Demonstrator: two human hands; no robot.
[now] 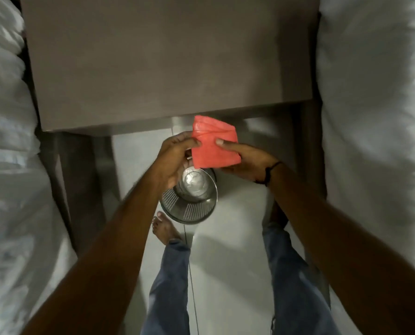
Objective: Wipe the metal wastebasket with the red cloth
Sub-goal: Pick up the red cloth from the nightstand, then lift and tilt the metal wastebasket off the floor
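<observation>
A: Nearest?
B: Jeans (170, 284), bare foot (164, 228) on pale floor (225, 262).

A: Beyond the foot?
B: Metal basket (189, 197), upright on the floor, mouth open to the camera, perforated wall; just ahead of the toes.

A: Above the basket?
B: Red cloth (215, 143), folded, held in the air. Left hand (177, 158) pinching its left edge; right hand (246, 163) clamped on its right side, thumb on top.

A: Farthest?
B: Brown bench (167, 59), flanked by white bedding (370, 105).

No readable text

No lettering, label, brand, number or sign can be made out on anything in view; every visible surface is plain or too blurred to read.
</observation>
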